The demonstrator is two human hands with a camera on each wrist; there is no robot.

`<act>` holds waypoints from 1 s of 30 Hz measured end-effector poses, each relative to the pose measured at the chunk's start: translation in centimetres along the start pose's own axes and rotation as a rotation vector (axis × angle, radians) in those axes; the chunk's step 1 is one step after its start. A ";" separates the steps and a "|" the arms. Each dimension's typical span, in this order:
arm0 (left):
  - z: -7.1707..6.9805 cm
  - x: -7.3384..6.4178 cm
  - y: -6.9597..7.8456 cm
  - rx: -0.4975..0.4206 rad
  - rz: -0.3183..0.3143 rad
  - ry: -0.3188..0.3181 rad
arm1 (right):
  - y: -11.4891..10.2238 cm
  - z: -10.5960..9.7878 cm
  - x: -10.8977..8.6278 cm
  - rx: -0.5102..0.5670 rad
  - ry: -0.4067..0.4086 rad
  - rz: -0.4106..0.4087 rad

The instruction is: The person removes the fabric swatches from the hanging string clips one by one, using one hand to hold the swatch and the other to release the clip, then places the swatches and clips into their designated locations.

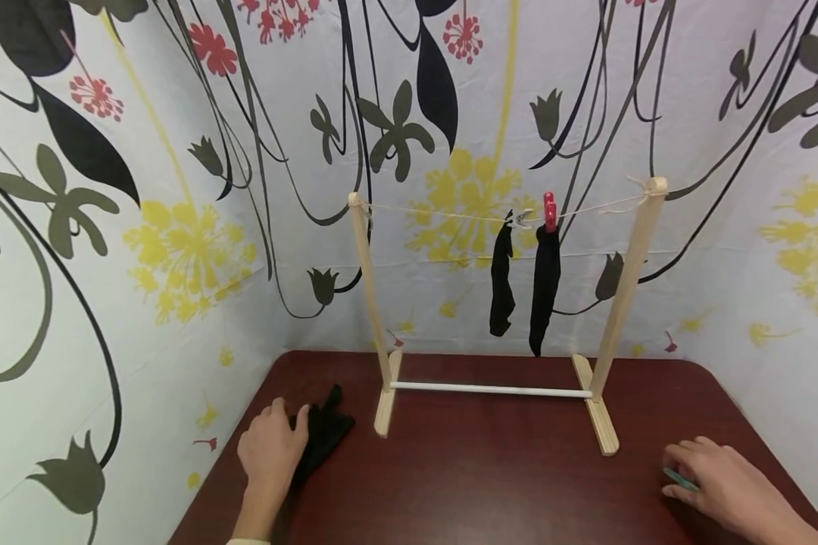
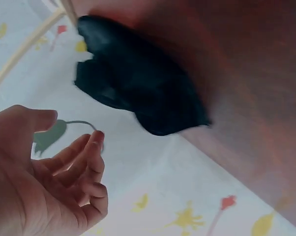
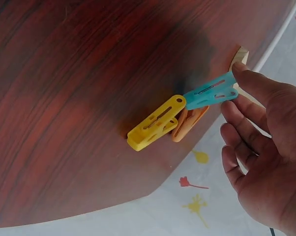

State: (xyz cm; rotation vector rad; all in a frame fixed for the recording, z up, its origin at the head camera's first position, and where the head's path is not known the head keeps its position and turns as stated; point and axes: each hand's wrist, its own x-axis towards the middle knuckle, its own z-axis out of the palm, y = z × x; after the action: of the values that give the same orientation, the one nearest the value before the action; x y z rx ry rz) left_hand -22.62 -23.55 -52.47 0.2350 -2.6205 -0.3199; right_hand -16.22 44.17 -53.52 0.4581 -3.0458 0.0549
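My right hand [image 1: 722, 481] pinches a teal clothespin [image 3: 211, 91] by its handle end, between thumb and fingertips. In the right wrist view, a yellow clothespin [image 3: 157, 123] and an orange clothespin [image 3: 190, 123] lie on the table beside it. At the table's left side my left hand [image 1: 273, 443] is beside a black cloth item [image 1: 322, 431]. The left wrist view shows the loosely bent fingers [image 2: 91, 162] apart from the cloth, holding nothing. Two black socks hang from a string: the left sock [image 1: 501, 280] by a small pale clip [image 1: 519, 219], the right sock [image 1: 545, 288] by a red clothespin [image 1: 550, 212].
A small wooden drying rack stands at the back of the dark red table [image 1: 504, 469]. Its left post [image 1: 370, 295] and right post [image 1: 630, 291] carry the string, and a white rod [image 1: 491, 390] joins their feet. Flower-patterned cloth [image 1: 300, 227] surrounds the table.
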 end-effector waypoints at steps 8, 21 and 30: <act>1.5 -0.1 3.8 -0.079 0.124 0.098 | 0.1 0.7 -0.6 0.010 -0.064 0.024; 2.5 1.2 13.4 -0.465 0.301 0.121 | -0.6 0.1 0.0 0.095 -0.101 0.133; 2.5 2.3 20.7 -0.985 0.313 -0.166 | -4.8 -3.9 0.9 0.197 0.243 0.066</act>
State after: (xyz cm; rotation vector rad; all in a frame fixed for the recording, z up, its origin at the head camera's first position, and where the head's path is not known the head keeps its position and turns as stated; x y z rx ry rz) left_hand -28.01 -3.79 -48.04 -0.5408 -2.2673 -1.4673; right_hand -15.49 39.50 -49.45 0.3329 -2.8256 0.3875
